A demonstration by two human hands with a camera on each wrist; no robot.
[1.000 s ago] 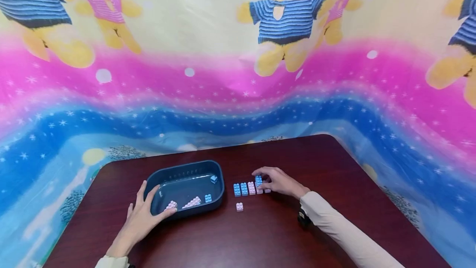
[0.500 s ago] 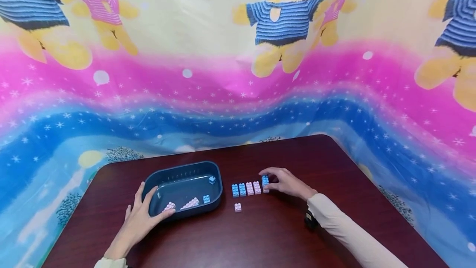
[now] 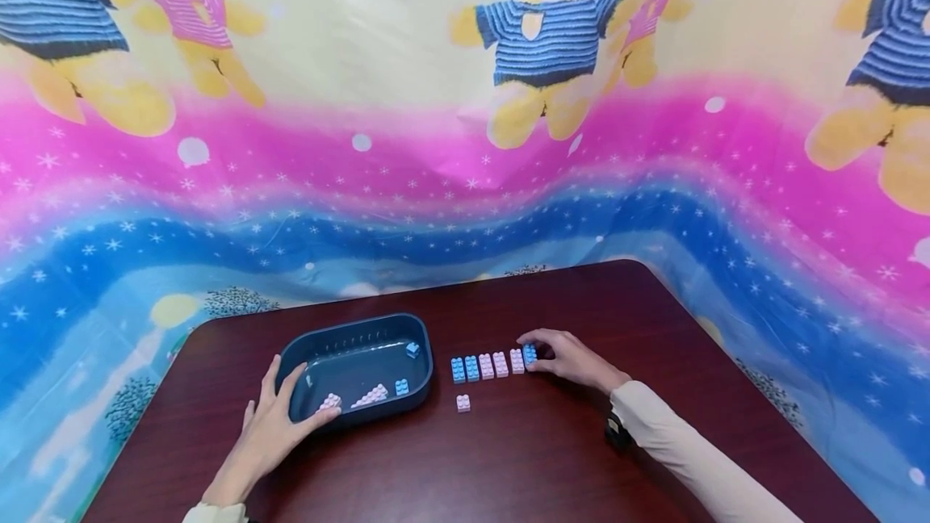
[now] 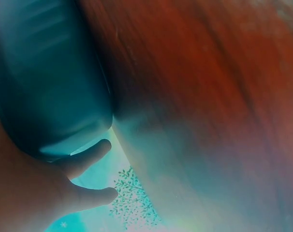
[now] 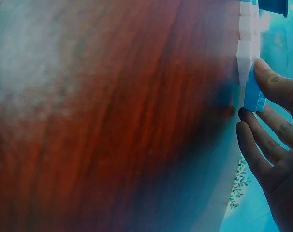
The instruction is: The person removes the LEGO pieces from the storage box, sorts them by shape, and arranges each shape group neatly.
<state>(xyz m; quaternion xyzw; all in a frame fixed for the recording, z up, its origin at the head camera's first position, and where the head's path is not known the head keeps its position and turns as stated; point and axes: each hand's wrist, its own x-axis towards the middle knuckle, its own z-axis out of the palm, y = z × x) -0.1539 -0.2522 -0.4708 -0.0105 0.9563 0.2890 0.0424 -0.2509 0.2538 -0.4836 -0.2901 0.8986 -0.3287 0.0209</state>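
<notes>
My right hand (image 3: 574, 359) pinches a blue toy brick (image 3: 529, 356) between thumb and fingers, at the right end of a row of bricks. In the right wrist view this blue brick (image 5: 253, 92) sits close against a pale pink one (image 5: 244, 60); whether they touch is unclear. The row holds pink bricks (image 3: 500, 364) in the middle and blue bricks (image 3: 458, 370) on the left. My left hand (image 3: 265, 434) holds the left end of a dark tray (image 3: 430, 345), its thumb on the near rim. Two fingertips extend beside the tray (image 4: 50, 87) in the left wrist view.
Inside the tray lie pink bricks (image 3: 372, 395) and blue bricks (image 3: 402, 387). A small pink brick (image 3: 463, 403) lies alone in front of the row. The dark wooden table (image 3: 465, 474) is backed by a printed cloth (image 3: 407, 184).
My right hand has carried the blue brick rightward from above the pink bricks and lowered it to the row's right end. The left hand stays at the tray.
</notes>
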